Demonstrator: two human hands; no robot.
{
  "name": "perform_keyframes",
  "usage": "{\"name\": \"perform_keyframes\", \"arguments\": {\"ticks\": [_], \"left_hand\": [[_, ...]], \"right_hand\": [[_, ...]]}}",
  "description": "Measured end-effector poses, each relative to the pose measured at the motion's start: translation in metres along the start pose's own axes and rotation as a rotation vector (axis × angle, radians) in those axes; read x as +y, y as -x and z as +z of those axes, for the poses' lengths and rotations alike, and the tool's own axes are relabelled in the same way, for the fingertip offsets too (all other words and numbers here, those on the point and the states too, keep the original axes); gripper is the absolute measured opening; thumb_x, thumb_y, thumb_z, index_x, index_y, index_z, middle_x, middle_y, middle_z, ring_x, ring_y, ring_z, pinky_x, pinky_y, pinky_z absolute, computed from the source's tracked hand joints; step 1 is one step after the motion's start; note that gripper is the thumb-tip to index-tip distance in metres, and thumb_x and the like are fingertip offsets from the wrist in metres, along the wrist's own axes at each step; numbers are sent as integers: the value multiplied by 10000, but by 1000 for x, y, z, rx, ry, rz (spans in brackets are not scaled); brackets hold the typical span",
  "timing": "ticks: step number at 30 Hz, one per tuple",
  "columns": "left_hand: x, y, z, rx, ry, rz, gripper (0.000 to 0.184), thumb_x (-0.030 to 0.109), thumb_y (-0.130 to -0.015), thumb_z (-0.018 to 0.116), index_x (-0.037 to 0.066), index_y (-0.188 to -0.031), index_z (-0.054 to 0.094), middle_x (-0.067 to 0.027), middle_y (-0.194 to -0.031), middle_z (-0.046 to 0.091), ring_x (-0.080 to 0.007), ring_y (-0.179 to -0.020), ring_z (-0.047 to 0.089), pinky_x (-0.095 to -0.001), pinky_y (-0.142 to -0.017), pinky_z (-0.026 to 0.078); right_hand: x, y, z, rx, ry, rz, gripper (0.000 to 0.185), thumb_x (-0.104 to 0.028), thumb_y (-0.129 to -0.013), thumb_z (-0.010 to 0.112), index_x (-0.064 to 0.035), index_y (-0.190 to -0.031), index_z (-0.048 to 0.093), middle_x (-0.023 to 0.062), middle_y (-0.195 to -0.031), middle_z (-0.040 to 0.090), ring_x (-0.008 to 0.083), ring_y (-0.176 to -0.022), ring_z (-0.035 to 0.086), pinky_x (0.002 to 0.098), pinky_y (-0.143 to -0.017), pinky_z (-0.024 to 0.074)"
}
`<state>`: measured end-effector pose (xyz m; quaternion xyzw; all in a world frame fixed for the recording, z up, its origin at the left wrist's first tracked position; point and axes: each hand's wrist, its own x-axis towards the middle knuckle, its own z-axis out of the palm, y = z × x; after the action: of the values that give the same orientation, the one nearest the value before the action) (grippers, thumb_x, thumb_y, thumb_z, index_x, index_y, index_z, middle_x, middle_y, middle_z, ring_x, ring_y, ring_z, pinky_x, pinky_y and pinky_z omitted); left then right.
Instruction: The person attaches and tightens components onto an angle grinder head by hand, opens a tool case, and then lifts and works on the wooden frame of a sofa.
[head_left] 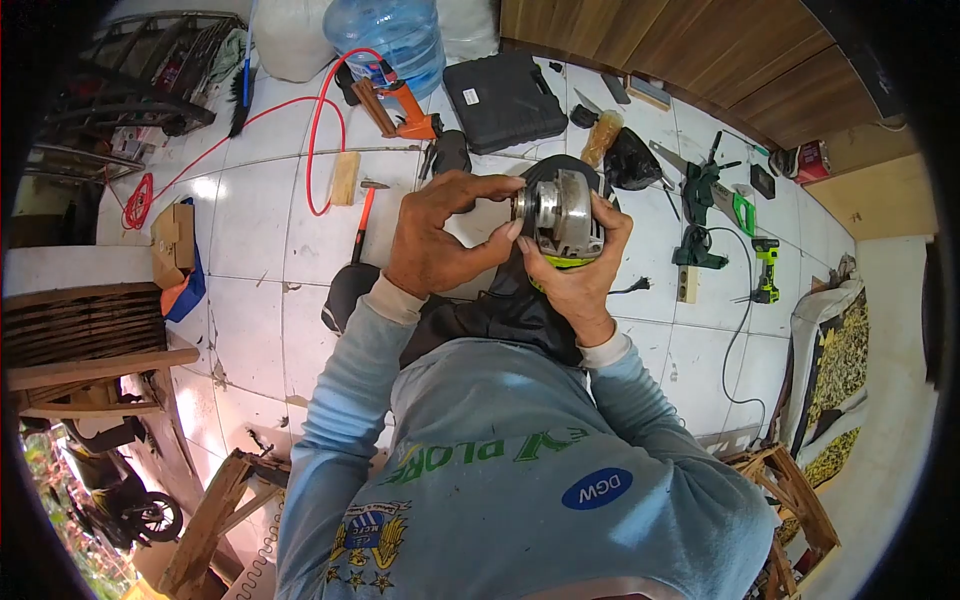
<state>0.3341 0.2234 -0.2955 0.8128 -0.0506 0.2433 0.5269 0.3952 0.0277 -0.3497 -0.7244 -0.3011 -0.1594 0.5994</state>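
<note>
My right hand (578,268) is wrapped round the head of an angle grinder (575,215), raised above my lap. The grinder has a silver metal head and guard, with a bright green part showing beneath. My left hand (445,228) pinches a small round metal piece (519,205) at the spindle side between thumb and forefinger. A dark edge, perhaps a disc, stands between that piece and the guard. Whether the piece is screwed on or loose, I cannot tell. Most of the grinder's body is hidden behind my right hand.
On the tiled floor lie a hammer (366,220), an orange nail gun (408,112) with a red hose (318,130), a black case (505,97), a green drill (766,270) and a handsaw (690,172). A water jug (390,40) stands behind. Wooden frames (215,510) flank me.
</note>
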Motion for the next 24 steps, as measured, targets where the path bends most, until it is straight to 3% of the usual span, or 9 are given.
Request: {"name": "perform_keyframes", "arguments": {"ticks": [10,16,24], "left_hand": [[0,-3,9,-47,81,29,471,61,-798,827,50,-1254,711,-94,-1123,753,-171,-1006,705,-334,-931,553],[5,-3,15,-17,146,-116,413,135,-812,856,54,-1190,710,-90,-1143,769,-177,-1075,734,-342,-912,554],[-2,-4,19,-12,116,-77,410,109,-816,865,79,-1201,728,-29,-1105,761,-131,-967,696,-312,-868,547]], "right_hand": [[7,4,-7,-2,-39,94,869,-167,-685,956,-10,-1369,444,144,-1286,479,272,-1276,506,389,-1105,420],[11,4,-5,-30,-65,125,868,-165,-694,948,-7,-1370,428,138,-1271,465,258,-1265,504,384,-1102,420],[10,0,-8,-54,-155,217,857,-158,-708,934,-1,-1373,417,115,-1252,450,223,-1245,508,356,-1083,433]]}}
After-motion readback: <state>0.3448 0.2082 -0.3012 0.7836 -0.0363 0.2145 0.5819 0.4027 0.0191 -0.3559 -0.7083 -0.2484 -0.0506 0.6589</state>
